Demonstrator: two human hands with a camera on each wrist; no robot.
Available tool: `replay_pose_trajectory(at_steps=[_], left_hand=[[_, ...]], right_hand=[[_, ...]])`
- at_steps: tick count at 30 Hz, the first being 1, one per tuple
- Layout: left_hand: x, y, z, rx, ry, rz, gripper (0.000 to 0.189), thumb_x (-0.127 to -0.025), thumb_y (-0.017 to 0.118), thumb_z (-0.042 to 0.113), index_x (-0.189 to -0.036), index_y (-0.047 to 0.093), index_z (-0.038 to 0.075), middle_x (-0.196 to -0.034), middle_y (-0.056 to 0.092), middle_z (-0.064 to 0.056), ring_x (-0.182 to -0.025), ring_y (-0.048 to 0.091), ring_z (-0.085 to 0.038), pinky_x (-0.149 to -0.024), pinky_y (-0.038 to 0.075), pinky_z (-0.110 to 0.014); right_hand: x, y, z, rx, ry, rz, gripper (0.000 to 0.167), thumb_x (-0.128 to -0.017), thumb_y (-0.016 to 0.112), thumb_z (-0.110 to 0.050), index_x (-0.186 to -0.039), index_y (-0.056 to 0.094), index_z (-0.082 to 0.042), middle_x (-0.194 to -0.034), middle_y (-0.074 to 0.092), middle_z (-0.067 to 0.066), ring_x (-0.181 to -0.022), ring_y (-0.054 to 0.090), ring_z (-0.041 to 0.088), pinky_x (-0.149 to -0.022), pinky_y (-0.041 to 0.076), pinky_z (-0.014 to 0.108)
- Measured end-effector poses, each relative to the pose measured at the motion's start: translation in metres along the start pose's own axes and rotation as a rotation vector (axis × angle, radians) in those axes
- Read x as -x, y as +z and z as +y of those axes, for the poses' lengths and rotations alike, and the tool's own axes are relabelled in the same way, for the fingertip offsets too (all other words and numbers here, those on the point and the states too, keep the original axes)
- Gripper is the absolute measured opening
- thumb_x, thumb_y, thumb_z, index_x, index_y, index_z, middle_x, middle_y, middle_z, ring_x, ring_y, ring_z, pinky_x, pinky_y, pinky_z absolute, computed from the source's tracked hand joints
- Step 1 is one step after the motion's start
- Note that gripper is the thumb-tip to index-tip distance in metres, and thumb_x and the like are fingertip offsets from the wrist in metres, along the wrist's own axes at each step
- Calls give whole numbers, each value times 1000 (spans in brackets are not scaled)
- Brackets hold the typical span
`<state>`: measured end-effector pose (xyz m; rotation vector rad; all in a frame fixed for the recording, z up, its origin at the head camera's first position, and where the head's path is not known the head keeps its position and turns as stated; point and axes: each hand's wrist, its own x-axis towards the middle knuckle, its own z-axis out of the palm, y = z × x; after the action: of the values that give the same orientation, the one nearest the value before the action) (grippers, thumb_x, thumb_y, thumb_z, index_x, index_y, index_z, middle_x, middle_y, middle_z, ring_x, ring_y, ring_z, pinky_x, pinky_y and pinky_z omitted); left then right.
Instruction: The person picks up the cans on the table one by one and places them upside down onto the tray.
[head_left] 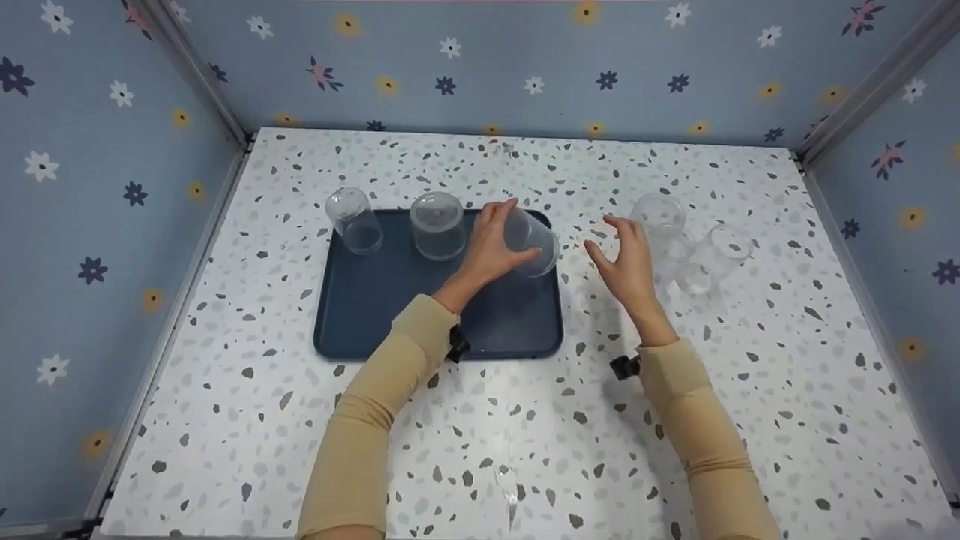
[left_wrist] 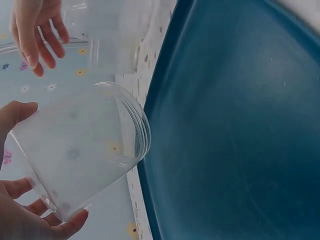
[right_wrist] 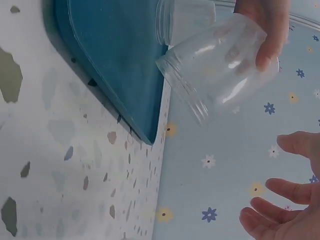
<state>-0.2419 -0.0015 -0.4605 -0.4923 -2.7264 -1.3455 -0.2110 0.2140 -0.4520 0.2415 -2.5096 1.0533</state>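
My left hand grips a clear plastic jar around its closed end, above the back right corner of a dark blue tray. The jar is tilted, and its threaded mouth points down toward the tray. Two more clear jars, a middle one and a left one, stand along the tray's back edge. To the right of the tray my right hand hangs with fingers spread and nothing in it. In the right wrist view, the right hand's fingers are apart from the held jar.
Clear jars stand close together on the speckled table, just right of my right hand; they overlap, so their outlines blur. Blue flowered panels enclose the table at the back and both sides.
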Motion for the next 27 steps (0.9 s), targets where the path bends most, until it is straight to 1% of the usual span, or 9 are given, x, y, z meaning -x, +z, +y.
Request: replay_pose_trajectory(at_steps=[4, 8, 12, 16, 20, 23, 27], left_hand=[[-8, -1, 1, -64, -19, -37, 81, -72, 72, 36, -137, 32, 8, -127, 35, -12, -117, 33, -25, -93, 32, -40], [-17, -1, 2, -134, -29, -64, 81, -72, 71, 35, -137, 32, 8, -129, 34, -12, -119, 32, -26, -94, 30, -43], [-25, 0, 4, -204, -34, -74, 82, -71, 72, 34, -137, 33, 8, -128, 35, -12, -118, 33, -26, -92, 32, -43], [-31, 1, 7, -255, -51, -107, 84, -70, 72, 35, -138, 31, 9, -127, 35, -11, -117, 33, -25, -91, 33, -44], [-37, 4, 8, -299, -61, -135, 85, -69, 72, 35, -139, 30, 10, -128, 34, -12, -116, 33, -25, -91, 33, -43], [-40, 4, 7, -332, -58, -149, 85, -69, 72, 35, -139, 30, 10, -129, 34, -13, -116, 33, -26, -92, 33, -42], [-44, 2, 5, -359, -55, -166, 84, -70, 72, 34, -139, 30, 10, -130, 33, -14, -118, 31, -27, -93, 32, -44]], right_hand=[[-4, -7, 2, 68, -18, 6, 42, -81, 65, -15, -114, 52, 6, -107, 48, 23, -101, 44, 34, -89, 33, 42], [-8, -14, 5, 130, -19, 5, 43, -80, 66, -14, -115, 51, 7, -108, 47, 25, -100, 43, 36, -88, 33, 43], [-11, -21, 7, 216, 1, -3, 47, -78, 68, -15, -116, 51, 6, -111, 46, 24, -100, 43, 38, -86, 32, 46], [-13, -29, 8, 321, 65, -11, 50, -78, 68, -19, -118, 49, 4, -118, 42, 23, -106, 39, 39, -87, 29, 50], [-14, -37, 11, 415, 161, -44, 54, -80, 66, -26, -122, 45, 1, -127, 35, 23, -114, 32, 39, -91, 24, 53], [-15, -42, 12, 461, 225, -78, 57, -81, 63, -29, -126, 42, 0, -131, 29, 25, -118, 27, 40, -93, 19, 55], [-17, -47, 14, 494, 283, -118, 60, -82, 63, -30, -128, 39, 0, -132, 25, 28, -120, 24, 43, -93, 18, 57]])
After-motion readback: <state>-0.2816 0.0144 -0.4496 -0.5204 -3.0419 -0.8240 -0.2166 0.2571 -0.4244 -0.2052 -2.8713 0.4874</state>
